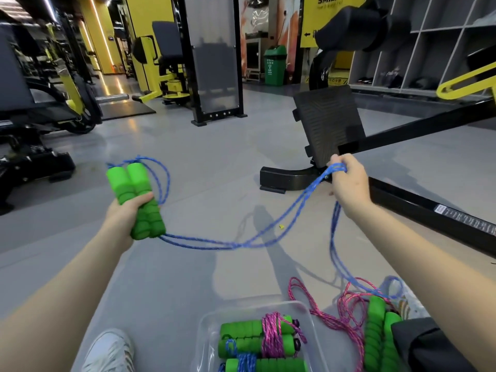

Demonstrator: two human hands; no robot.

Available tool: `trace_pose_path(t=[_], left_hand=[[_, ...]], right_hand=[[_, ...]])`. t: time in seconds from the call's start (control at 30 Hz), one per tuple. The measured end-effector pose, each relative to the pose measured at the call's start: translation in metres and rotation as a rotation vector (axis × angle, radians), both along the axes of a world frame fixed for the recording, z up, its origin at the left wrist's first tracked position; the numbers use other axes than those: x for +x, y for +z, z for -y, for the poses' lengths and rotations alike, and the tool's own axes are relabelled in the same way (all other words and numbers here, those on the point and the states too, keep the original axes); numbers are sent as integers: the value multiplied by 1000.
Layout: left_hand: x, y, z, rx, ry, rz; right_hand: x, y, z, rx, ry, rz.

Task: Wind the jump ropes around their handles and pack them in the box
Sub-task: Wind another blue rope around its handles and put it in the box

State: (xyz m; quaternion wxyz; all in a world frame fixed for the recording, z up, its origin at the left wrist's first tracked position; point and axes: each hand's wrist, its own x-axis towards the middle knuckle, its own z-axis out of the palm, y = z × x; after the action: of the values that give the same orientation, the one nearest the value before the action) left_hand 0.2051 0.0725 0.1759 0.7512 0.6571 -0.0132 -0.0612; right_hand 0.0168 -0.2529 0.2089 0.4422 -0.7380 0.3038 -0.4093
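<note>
Green foam handles, two of them side by side, sit in your left hand; your fingers are curled round their lower half and the pair stands tilted, tops pointing away from you. Your blue rope shows a loop beside the handle tops, leaves the bottom of the pair as two strands, sags low above the grey floor and rises to your right hand. That hand is raised out to the right, and its fingertips pinch the strands together. From there the rope drops down to the floor by your right side.

Your clear plastic box lies on the floor at the bottom of the view, between your arms. Inside it lies one pair of green handles wrapped in pink cord, and nearer you another pair with blue cord round it. Just right of the box, a loose pink rope lies tangled on the floor, next to its own green pair.

Your white shoe shows to the left of the box. A black footplate of a gym machine stands beyond your right hand.
</note>
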Motion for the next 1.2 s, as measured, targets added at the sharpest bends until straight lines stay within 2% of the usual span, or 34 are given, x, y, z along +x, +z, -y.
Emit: trace_pose_path(t=[0.13,0.2,0.27,0.3,0.33,0.4,0.43,0.47,0.53,0.63,0.67,0.8,0.87,1.0,1.13,1.2], left_hand=[[-18,7,30,-50,-213,-33],[-24,10,40,-66,-294,-43],[-30,10,47,-20,-375,-53],[-33,10,49,33,-423,-51],[-36,10,51,93,-470,-51],[-42,9,55,215,-536,-56],[-44,9,57,262,-563,-69],[-47,10,58,299,-605,-92],[-53,13,62,368,-721,-144],[-65,17,68,497,-929,-180],[-70,19,71,538,-999,-177],[-86,21,81,627,-1161,-131],[-90,23,83,672,-1208,-110],[-94,23,86,672,-1246,-151],[-92,19,82,543,-1295,-411],[-94,16,79,504,-1313,-454]], right_hand=[[13,7,-23,221,93,70],[17,11,-24,157,71,102],[16,8,-24,13,55,37],[16,3,-22,-65,55,-73],[16,-4,-17,-140,45,-266],[12,-20,-13,-217,29,-791],[9,-26,-15,-233,41,-991],[6,-30,-17,-252,86,-1093],[6,-31,-25,-294,300,-1030],[10,-20,-41,-403,633,-714],[12,-16,-45,-542,662,-661],[14,-20,-60,-1338,586,-549],[14,-31,-66,-1515,586,-503],[12,-41,-67,-1503,627,-394],[10,-37,-59,-1513,623,-354],[11,-35,-58,-1533,622,-346]])
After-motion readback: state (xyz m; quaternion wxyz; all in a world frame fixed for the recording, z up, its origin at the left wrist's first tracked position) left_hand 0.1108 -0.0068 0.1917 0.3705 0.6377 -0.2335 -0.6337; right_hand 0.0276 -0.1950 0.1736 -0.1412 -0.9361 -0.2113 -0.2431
